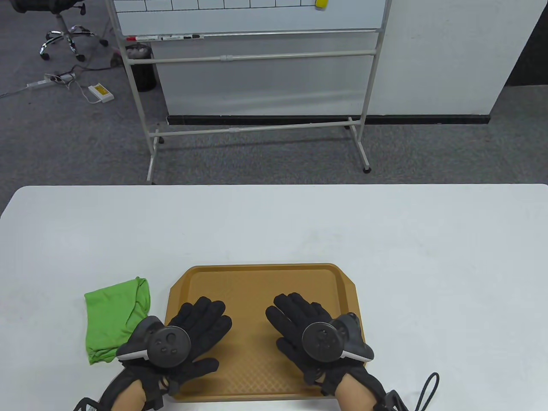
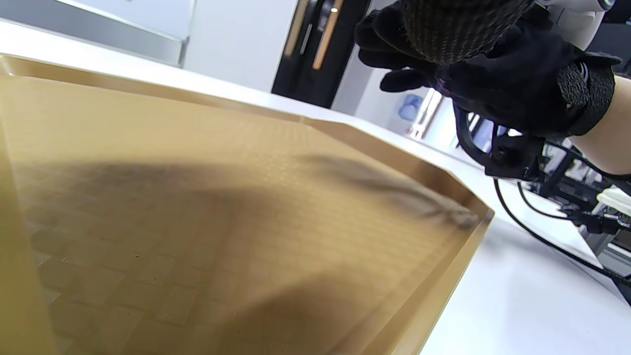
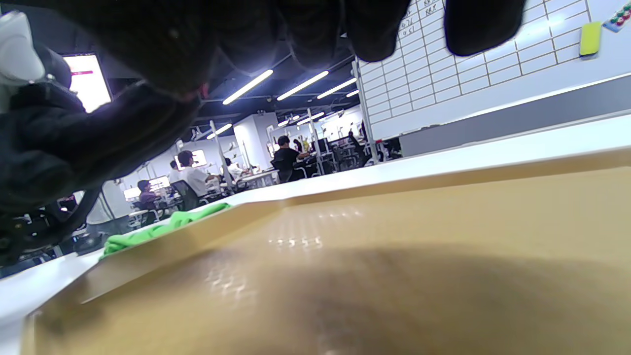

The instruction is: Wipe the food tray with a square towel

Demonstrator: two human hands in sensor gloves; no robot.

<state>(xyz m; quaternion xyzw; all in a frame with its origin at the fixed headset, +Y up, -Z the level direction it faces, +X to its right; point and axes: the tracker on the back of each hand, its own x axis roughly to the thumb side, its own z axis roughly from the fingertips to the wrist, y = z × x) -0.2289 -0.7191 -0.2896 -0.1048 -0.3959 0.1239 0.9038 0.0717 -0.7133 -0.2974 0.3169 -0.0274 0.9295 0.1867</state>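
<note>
A tan food tray (image 1: 257,282) lies on the white table near the front edge; it also shows in the left wrist view (image 2: 197,197) and the right wrist view (image 3: 394,246). A green square towel (image 1: 113,317) lies crumpled on the table just left of the tray, and shows in the right wrist view (image 3: 162,229). My left hand (image 1: 197,329) hovers flat over the tray's left half, fingers spread, holding nothing. My right hand (image 1: 295,325) hovers flat over the tray's right half, fingers spread, holding nothing. It also shows in the left wrist view (image 2: 473,59).
A whiteboard on a wheeled stand (image 1: 257,64) stands on the floor beyond the table's far edge. A black cable (image 1: 428,389) trails from my right wrist at the table's front edge.
</note>
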